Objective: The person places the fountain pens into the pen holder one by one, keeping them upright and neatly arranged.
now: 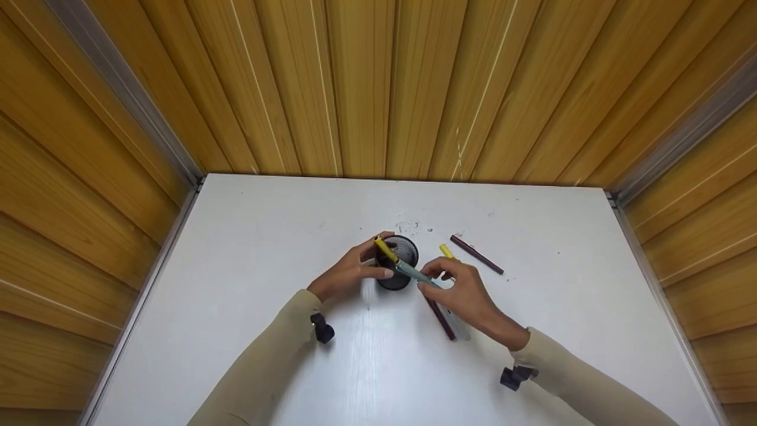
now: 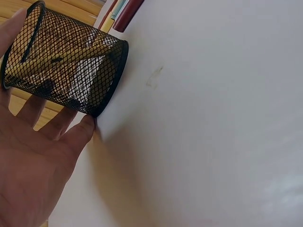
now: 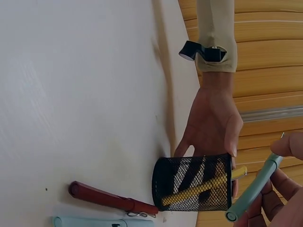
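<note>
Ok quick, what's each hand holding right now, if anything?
Left hand: gripping the black mesh cup.
Right hand: pinching a teal pen.

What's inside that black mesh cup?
One yellow pen shows inside the black mesh cup, slanted, its end poking past the rim. The left hand covers part of the wall, and the mesh obscures the bottom, so anything small down there can't be made out.

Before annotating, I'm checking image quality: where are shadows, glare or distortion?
Head view: pale sheen on the table, shadow beside the left sleeve; left wrist: brownish shadow below the mesh cup, glare lower right; right wrist: the held green pen looks curved, perhaps lens distortion.
</note>
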A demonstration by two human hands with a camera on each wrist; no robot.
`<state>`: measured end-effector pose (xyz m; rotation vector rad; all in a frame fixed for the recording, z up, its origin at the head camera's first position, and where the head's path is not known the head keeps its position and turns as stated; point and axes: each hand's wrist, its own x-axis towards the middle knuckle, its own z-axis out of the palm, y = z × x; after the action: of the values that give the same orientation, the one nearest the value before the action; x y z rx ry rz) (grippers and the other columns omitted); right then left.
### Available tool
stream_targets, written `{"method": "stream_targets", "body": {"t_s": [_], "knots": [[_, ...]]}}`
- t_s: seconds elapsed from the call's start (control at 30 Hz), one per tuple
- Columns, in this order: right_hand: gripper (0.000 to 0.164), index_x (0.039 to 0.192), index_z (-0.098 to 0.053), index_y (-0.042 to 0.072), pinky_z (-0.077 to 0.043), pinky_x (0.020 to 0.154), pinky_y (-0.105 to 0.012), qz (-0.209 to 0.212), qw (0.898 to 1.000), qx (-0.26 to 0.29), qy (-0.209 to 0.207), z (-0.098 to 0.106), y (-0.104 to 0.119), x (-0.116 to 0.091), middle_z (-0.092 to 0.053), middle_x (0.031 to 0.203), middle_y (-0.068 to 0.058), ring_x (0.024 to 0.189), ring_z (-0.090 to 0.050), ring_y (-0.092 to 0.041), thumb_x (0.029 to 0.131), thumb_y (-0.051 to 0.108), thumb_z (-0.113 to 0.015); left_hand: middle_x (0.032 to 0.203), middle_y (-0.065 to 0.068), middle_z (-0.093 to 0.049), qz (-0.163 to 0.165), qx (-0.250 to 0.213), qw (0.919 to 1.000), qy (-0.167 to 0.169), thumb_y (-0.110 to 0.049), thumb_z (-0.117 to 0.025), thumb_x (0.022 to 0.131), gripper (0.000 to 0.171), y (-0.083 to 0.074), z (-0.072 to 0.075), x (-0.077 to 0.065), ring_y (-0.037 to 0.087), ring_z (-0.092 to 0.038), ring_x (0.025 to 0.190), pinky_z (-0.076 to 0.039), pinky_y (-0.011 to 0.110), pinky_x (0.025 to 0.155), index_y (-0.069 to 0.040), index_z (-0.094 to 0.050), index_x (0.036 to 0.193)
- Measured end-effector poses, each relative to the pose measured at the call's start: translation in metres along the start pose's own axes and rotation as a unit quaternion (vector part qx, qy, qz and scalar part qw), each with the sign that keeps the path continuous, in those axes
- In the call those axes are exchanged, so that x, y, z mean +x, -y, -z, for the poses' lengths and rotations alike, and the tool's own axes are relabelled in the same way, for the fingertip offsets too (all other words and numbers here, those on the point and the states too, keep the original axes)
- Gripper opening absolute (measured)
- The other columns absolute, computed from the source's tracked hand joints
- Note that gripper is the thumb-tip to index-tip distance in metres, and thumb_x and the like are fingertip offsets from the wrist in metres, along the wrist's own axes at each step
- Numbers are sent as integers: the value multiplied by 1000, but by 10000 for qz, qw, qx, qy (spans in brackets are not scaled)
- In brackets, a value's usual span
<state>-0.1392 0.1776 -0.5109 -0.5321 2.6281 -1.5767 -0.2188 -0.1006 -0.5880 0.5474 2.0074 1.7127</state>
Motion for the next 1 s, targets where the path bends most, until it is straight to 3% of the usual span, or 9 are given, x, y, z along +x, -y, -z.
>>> {"method": "stream_targets", "body": {"t_s": [0.13, 0.37, 0.5, 0.7, 1.0], "knots": [[17, 108, -81, 15, -51, 94, -48, -50, 9998, 85, -150, 8, 3, 11, -75, 101, 4, 99, -67, -22, 93, 10, -89, 163, -11, -54, 4, 11, 10000, -3, -30, -78, 102, 78, 1, 0, 0, 31, -37, 161, -18, 70, 129, -36, -42, 170], [17, 111, -80, 9, -53, 98, -48, -65, 9991, 271, -327, 13, 4, 30, -75, 107, -3, 105, -68, -23, 96, 10, -86, 167, -13, -49, 105, 74, 9999, -34, -46, -80, 97, 84, 2, -1, 0, 31, -34, 163, -18, 70, 130, -40, -41, 170], [18, 113, -79, 6, -55, 99, -43, -46, 9979, 558, -339, 11, 7, 39, -75, 111, -6, 107, -67, -23, 97, 8, -85, 166, -12, -50, 136, 78, 9999, -56, -39, -79, 98, 82, 1, -1, -1, 31, -34, 162, -18, 69, 130, -39, -40, 171], [18, 114, -77, 5, -55, 94, -32, 47, 9946, 985, -332, 8, 8, 52, -73, 111, -9, 106, -67, -23, 97, 6, -83, 164, -12, -52, 135, 66, 9998, -119, -29, -77, 101, 75, 0, -1, -1, 32, -36, 162, -18, 70, 130, -47, -44, 166], [17, 113, -77, 3, -54, 95, -33, 414, 9921, 1137, -346, -4, 6, 64, -75, 111, -9, 107, -67, -24, 97, -1, -81, 169, -7, -48, 111, -111, 9996, -214, -26, -78, 100, 76, 2, -5, 0, 34, -31, 164, -17, 69, 131, -43, -44, 166]]}}
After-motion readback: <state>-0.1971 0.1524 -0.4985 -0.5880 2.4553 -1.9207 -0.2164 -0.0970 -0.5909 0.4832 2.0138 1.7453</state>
